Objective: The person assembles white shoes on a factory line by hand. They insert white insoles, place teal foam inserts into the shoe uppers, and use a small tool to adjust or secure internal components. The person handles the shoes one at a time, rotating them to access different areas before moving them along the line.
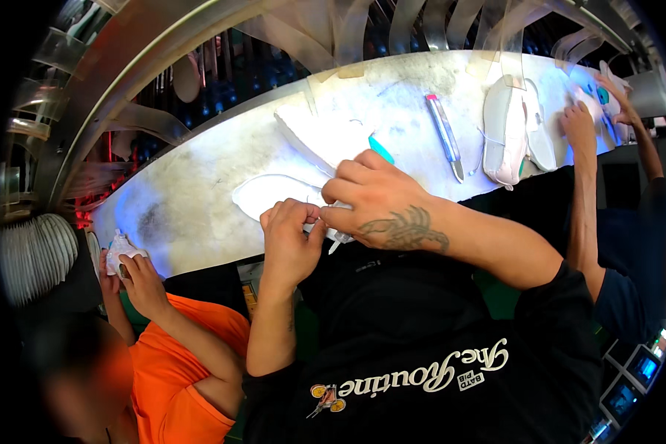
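My left hand [292,235] and my right hand [368,194] meet over the near edge of the table, fingertips pinched close together. Between and below them a small white piece with a narrow tip [334,246] shows; what kind of thing it is, I cannot tell. Beside my left hand lies a white shoe sole [253,196], partly covered by my fingers. Just beyond my hands rests a white shoe [320,137], overexposed by the light, with a teal patch [381,149] at its right end.
On the pale table [192,174], to the right, lie a slim tool with a red end and dark tip [444,137], and a white shoe [502,133] beside another sole [542,133]. Co-workers' hands [146,285] [581,126] handle white pieces at both sides. Clear hanging strips [507,41] line the far edge.
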Available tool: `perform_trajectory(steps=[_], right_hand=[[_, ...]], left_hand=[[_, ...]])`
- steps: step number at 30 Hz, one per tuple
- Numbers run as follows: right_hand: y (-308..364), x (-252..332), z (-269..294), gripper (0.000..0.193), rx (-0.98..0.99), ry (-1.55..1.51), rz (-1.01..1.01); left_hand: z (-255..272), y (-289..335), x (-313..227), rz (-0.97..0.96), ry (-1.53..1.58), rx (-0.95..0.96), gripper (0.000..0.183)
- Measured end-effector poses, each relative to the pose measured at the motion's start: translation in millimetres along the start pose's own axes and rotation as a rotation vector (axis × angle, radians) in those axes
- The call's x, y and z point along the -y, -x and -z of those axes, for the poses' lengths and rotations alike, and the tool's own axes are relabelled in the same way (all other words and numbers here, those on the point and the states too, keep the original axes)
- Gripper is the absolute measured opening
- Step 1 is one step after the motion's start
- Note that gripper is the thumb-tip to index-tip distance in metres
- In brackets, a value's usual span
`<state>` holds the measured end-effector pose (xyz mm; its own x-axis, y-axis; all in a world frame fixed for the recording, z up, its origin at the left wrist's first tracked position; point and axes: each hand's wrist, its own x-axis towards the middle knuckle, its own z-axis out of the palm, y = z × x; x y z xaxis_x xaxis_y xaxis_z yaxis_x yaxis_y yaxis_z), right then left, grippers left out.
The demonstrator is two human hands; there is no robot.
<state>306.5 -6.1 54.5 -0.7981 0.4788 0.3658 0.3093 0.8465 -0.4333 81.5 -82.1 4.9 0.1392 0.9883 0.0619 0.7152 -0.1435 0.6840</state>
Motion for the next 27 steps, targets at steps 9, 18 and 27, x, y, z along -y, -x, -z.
perform_trajectory(steps=[9, 18, 27], right_hand=[[-26, -17, -21, 0.011, 0.255, 0.249, 0.133], [-57, -20, 4, 0.021, 0.621, 0.235, 0.07], [-68, -29, 3, 0.013, 0.732, 0.192, 0.123]], left_hand=[[-2, 5, 7, -0.095, -0.016, -0.083, 0.014], [8, -2, 10, -0.055, 0.058, 0.004, 0.011], [12, -10, 4, -0.086, 0.039, 0.041, 0.009]])
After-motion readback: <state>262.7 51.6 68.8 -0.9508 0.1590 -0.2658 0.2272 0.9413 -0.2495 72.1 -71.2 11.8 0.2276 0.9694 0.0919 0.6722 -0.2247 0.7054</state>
